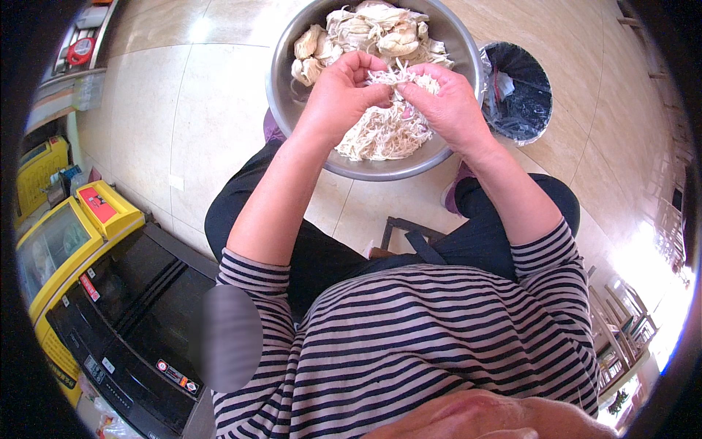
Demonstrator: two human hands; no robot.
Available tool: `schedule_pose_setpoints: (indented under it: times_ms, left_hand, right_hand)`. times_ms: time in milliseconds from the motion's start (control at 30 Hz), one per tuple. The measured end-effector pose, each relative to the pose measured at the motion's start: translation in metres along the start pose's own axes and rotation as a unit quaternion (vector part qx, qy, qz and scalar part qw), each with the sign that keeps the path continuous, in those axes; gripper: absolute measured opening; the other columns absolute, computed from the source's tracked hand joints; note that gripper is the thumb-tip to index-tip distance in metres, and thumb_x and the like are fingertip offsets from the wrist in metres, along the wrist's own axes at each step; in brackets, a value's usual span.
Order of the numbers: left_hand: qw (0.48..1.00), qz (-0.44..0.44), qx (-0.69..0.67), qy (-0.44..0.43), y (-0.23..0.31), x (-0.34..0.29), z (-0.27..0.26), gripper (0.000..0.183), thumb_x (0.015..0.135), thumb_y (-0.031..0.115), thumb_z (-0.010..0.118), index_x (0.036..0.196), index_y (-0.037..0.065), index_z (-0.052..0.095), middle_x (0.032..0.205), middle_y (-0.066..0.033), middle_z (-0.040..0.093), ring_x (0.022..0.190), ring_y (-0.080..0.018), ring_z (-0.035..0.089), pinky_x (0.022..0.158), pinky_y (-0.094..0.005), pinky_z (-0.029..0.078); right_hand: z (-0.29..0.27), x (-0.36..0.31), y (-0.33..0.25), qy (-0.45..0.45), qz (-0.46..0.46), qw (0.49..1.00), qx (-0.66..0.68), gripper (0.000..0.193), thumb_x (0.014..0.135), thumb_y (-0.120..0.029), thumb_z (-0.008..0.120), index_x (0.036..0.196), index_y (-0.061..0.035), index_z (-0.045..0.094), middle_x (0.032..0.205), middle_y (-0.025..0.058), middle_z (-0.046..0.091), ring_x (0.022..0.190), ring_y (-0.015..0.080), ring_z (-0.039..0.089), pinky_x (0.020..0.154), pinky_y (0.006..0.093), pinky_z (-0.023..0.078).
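Over a large metal bowl (398, 168), my two hands meet and pinch a tuft of pale shredded meat (398, 75), which looks like chicken. My left hand (349, 91) grips the tuft from one side with thumb and fingers. From the other side my right hand (447, 102) holds it the same way. Beneath them, in the near part of the bowl, lies a loose heap of thin meat shreds (384, 135). Larger, unshredded chunks of meat (398, 36) fill the far part. My palms partly hide the shreds between the fingers.
Right of the bowl stands a bin with a black liner (523, 95). To my left is a black and yellow chest freezer (139, 293) with a glass-topped section. A dark stool frame (398, 225) shows between my legs. Wooden chairs (621, 329) stand at the right.
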State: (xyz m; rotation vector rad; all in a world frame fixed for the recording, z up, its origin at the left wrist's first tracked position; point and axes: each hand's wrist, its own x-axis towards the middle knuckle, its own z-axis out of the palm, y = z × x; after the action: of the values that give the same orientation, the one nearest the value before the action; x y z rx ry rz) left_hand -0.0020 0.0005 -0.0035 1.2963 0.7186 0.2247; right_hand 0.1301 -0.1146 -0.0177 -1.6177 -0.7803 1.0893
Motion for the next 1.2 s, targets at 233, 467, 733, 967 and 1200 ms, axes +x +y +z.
schedule_pose_setpoints:
  times_ms: [233,467,733,967,1200]
  left_hand:
    - [0.999,0.003,-0.032,-0.002,-0.0033,0.0027,-0.0005,0.026,0.078,-0.003,0.060,0.103,-0.001,0.051,0.090,-0.0068,0.060,0.078,-0.0136,0.060,0.072,-0.0271,0.053]
    - [0.999,0.009,-0.030,0.013,-0.0038,0.0018,-0.0006,0.030,0.076,-0.005,0.061,0.104,-0.002,0.051,0.090,-0.0069,0.059,0.080,-0.0138,0.060,0.073,-0.0263,0.052]
    - [0.999,0.029,0.014,0.019,-0.0039,0.0022,0.0002,0.030,0.078,-0.005,0.061,0.106,-0.001,0.051,0.096,-0.0075,0.060,0.082,-0.0143,0.060,0.075,-0.0262,0.051]
    - [0.999,-0.013,-0.036,-0.004,-0.0037,0.0026,-0.0040,0.024,0.080,-0.002,0.059,0.103,-0.001,0.053,0.094,-0.0060,0.059,0.081,-0.0137,0.059,0.072,-0.0250,0.050]
    - [0.999,-0.020,-0.027,-0.020,-0.0037,0.0010,-0.0017,0.019,0.078,-0.002,0.058,0.097,0.001,0.058,0.085,-0.0029,0.060,0.073,-0.0111,0.059,0.068,-0.0230,0.049]
  right_hand:
    - [0.0019,-0.0022,-0.0037,0.004,-0.017,0.999,0.027,0.019,0.083,-0.014,0.062,0.096,0.0003,0.061,0.075,0.0029,0.063,0.065,0.0074,0.059,0.057,0.0210,0.047]
    - [0.0025,-0.0025,-0.0050,0.020,-0.012,1.000,0.005,0.019,0.079,-0.017,0.063,0.087,-0.0001,0.063,0.067,0.0064,0.064,0.059,0.0105,0.061,0.056,0.0250,0.049]
    - [0.0009,-0.0021,-0.0096,0.041,0.011,0.998,-0.049,0.021,0.077,-0.019,0.065,0.086,-0.0008,0.063,0.067,0.0079,0.064,0.059,0.0117,0.062,0.056,0.0260,0.049]
    - [0.0028,-0.0019,-0.0050,0.009,-0.008,0.998,-0.058,0.025,0.077,-0.021,0.064,0.091,0.0008,0.063,0.068,0.0102,0.064,0.060,0.0141,0.064,0.057,0.0279,0.050]
    - [0.0025,-0.0006,-0.0043,-0.054,-0.082,0.988,-0.122,0.027,0.076,-0.018,0.064,0.096,-0.0015,0.062,0.080,0.0123,0.065,0.067,0.0166,0.065,0.063,0.0295,0.051]
